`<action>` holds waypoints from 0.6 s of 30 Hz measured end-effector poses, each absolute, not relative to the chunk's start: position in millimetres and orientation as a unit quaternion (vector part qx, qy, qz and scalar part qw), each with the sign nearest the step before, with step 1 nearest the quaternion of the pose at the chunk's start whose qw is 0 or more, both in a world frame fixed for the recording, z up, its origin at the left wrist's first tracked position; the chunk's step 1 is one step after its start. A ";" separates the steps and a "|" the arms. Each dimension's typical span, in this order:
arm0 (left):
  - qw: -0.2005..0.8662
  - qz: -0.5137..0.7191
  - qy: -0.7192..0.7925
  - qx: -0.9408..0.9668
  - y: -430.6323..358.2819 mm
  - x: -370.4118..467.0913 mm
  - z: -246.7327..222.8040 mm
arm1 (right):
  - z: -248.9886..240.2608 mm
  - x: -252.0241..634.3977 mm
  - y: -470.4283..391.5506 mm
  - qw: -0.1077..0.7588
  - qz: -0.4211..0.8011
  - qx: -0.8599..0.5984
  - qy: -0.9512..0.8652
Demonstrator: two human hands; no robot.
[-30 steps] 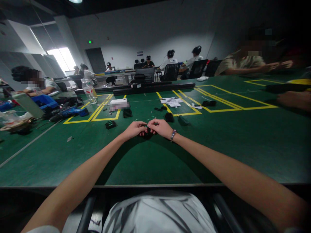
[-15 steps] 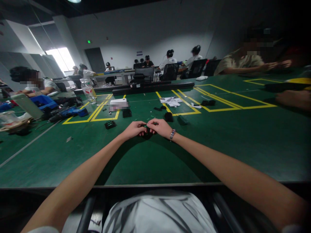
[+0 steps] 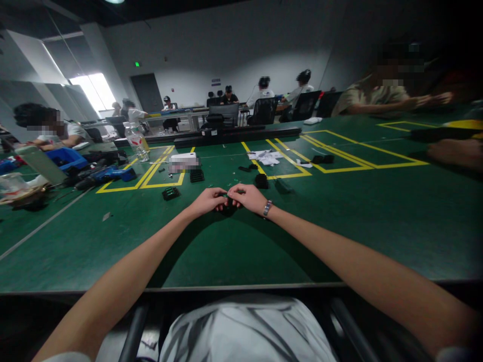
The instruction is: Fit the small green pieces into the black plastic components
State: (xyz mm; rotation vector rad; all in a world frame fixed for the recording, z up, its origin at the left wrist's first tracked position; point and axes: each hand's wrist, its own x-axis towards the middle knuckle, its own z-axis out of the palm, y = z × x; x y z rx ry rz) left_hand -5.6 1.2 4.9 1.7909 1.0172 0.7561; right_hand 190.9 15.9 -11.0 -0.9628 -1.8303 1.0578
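My 2 hands, left (image 3: 210,201) and right (image 3: 248,198), are meeting fingertip to fingertip, pinching a small dark part (image 3: 227,208) between them, over the table (image 3: 234,251), midway along its near edge.

Can't read any text here tbh. The green lit sign (image 3: 137,64) and dark lettering (image 3: 216,81) on the back wall (image 3: 226,48) are too small, and the bottle's red-marked label (image 3: 138,141) is just a blur.

Tabletop (image 3: 241,256): smooth, faint sheen | bottle (image 3: 136,143): clear plastic — glossy | held piece (image 3: 227,205): dark — perhaps plastic
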 end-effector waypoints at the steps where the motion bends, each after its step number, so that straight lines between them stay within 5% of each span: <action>1: 0.456 0.307 0.412 0.727 1.6 -5.9 4.3 | -11.0 190.9 15.9 0.399 0.417 -0.381 -0.723; 18: 0.457 0.306 0.414 0.725 2.6 -6.0 1.8 | -10.9 190.8 14.7 0.398 0.415 -0.387 -0.721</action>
